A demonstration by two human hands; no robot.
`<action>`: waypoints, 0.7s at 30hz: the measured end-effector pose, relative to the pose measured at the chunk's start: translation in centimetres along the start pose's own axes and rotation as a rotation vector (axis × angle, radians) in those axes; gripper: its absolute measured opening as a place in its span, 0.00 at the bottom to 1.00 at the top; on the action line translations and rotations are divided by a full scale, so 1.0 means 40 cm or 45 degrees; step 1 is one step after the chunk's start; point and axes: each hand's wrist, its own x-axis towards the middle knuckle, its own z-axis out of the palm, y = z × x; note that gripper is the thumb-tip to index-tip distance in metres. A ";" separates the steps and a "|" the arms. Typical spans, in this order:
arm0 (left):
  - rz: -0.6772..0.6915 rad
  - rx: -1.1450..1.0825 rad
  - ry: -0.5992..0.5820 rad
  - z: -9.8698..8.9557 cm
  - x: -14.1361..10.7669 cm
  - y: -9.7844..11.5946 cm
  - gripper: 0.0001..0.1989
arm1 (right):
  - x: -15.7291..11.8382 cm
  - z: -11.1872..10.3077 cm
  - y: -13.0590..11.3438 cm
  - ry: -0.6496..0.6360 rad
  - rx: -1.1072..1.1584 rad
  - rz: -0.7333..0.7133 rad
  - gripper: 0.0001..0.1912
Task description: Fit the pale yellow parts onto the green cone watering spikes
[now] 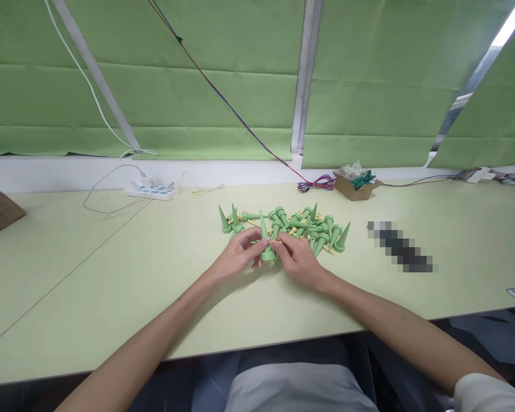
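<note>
Just in front of a heap of green plastic plant-watering spikes point(321, 226), my two hands meet. My left hand point(240, 254) is closed on one green watering spike point(264, 227), its pointed end up and its wide cap low. Fingertips of my right hand point(300, 260) are pinched together against the side of this spike; what lies between them is too small and covered to make out. Small yellow plastic pieces point(327, 249) lie among the heaped spikes. Several spikes at the edges of the heap stand on their caps, points up, while others lie on their sides.
A cardboard box point(356, 190) with clear and green plastic stands at the back, beside a coiled red-blue cable point(316, 183). A white power strip point(154, 191) is at back left. A blurred dark object point(401, 247) lies right. Brown cardboard point(0, 210) sits far left.
</note>
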 end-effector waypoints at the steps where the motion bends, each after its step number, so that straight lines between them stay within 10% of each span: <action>1: 0.016 0.030 0.003 -0.001 -0.001 0.000 0.16 | 0.001 0.000 -0.001 0.007 -0.002 -0.002 0.18; 21: 0.086 0.089 0.145 0.013 0.004 0.000 0.20 | 0.001 0.007 -0.005 0.107 0.020 0.102 0.22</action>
